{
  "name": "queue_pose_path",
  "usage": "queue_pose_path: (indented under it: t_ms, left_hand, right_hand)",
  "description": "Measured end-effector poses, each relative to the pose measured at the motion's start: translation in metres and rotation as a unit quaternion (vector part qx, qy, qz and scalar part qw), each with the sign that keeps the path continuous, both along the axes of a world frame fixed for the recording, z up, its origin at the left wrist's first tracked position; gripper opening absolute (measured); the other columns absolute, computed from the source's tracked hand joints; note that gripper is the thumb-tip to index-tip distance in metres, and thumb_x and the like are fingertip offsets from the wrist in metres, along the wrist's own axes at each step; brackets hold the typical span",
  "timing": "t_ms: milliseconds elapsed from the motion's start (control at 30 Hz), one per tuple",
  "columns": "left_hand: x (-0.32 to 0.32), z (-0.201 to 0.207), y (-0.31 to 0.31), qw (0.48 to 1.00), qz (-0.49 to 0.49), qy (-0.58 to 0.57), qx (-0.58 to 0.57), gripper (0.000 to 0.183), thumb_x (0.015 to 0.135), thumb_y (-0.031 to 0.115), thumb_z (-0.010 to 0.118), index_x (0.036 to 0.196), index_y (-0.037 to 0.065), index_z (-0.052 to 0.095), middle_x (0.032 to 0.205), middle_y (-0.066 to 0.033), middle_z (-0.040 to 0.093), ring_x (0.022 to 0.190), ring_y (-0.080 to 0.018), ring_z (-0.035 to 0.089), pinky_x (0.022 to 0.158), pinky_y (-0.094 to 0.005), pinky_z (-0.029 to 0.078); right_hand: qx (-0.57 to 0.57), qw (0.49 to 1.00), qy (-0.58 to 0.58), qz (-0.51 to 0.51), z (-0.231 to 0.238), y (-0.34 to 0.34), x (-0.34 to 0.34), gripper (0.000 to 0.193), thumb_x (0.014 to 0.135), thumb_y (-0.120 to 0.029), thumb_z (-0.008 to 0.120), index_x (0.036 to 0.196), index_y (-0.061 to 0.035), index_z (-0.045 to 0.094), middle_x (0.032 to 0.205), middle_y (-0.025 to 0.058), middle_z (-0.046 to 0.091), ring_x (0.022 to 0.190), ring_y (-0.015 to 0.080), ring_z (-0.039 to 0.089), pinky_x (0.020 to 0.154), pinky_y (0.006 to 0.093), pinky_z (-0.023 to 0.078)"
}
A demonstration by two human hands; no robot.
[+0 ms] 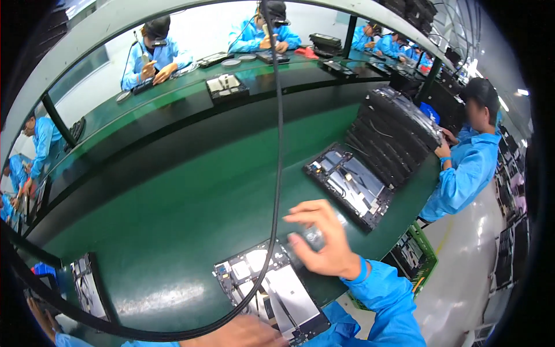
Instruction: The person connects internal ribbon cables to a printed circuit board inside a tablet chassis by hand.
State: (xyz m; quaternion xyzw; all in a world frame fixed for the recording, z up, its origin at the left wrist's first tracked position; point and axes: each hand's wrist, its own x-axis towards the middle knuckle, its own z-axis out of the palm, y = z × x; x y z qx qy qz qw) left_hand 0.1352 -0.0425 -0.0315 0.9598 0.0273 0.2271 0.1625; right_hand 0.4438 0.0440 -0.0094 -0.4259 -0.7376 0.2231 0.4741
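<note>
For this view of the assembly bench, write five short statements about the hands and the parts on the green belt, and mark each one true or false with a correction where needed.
1. The right hand is over the top edge of the open tablet frame. True.
2. The belt is red. False: it is green.
3. A second open frame lies farther along the belt, beside a stack of frames. True.
4. The left hand is raised high above the belt. False: it is low at the picture's bottom edge, next to the near frame.
5. A black cable hangs down across the view. True.
</note>
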Motion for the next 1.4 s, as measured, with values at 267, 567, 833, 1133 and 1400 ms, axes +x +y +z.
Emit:
queue_pose_path:
  t_ms: [267, 567, 833, 1133, 1400]
  left_hand:
    - [0.035, 0.001, -0.041, 0.984, 0.078, 0.092, 0.13, 0.042, 0.098, 0.031, 0.065, 0.131, 0.005, 0.068, 0.16, -0.0188, 0.056, 0.142, -0.0393, 0.056, 0.117, -0.0565, 0.046]
    - [0.007, 0.0, 0.105, 0.948, 0.287, 0.042, 0.134, 0.017, 0.078, 0.015, 0.077, 0.093, 0.009, 0.074, 0.138, -0.0149, 0.07, 0.126, -0.0421, 0.065, 0.106, -0.0549, 0.054]
    - [-0.053, -0.033, 0.197, 0.846, 0.5, -0.015, 0.185, 0.024, 0.089, 0.008, 0.071, 0.111, 0.003, 0.078, 0.146, -0.0216, 0.067, 0.138, -0.0441, 0.06, 0.128, -0.0607, 0.036]
    - [-0.001, -0.022, 0.126, 0.87, 0.47, -0.135, -0.063, 0.028, 0.097, 0.011, 0.065, 0.122, 0.002, 0.074, 0.126, -0.0187, 0.074, 0.121, -0.0397, 0.066, 0.109, -0.0494, 0.049]
    - [0.0, -0.015, 0.086, 0.825, 0.551, -0.097, -0.077, 0.029, 0.096, 0.007, 0.064, 0.122, 0.003, 0.075, 0.117, -0.0156, 0.075, 0.112, -0.0358, 0.065, 0.1, -0.0472, 0.05]
  right_hand:
    - [-0.036, 0.873, -0.388, -0.293, -0.013, -0.027, 0.128, 0.077, 0.085, -0.044, 0.089, 0.147, -0.0084, 0.06, 0.146, 0.0217, 0.055, 0.137, 0.0429, 0.049, 0.11, 0.0522, 0.043]
    - [0.111, 0.669, -0.694, -0.243, -0.027, -0.03, 0.136, 0.073, 0.095, -0.028, 0.075, 0.162, -0.0093, 0.052, 0.12, 0.031, 0.075, 0.091, 0.0418, 0.08, 0.065, 0.0421, 0.065]
    - [0.236, 0.712, -0.654, -0.094, -0.007, -0.021, 0.069, 0.07, 0.097, -0.018, 0.061, 0.165, -0.0059, 0.05, 0.083, 0.0288, 0.075, 0.074, 0.0357, 0.08, 0.059, 0.0406, 0.063]
    - [0.351, 0.804, -0.478, 0.039, -0.015, -0.112, -0.08, 0.049, 0.1, -0.018, 0.06, 0.147, -0.0054, 0.066, 0.058, 0.0005, 0.054, 0.058, 0.0158, 0.06, 0.053, 0.0304, 0.042]
    - [0.135, 0.96, -0.202, 0.137, 0.016, 0.011, -0.055, 0.047, 0.089, -0.019, 0.076, 0.135, -0.0097, 0.074, 0.115, 0.0147, 0.073, 0.113, 0.0362, 0.068, 0.092, 0.0458, 0.055]
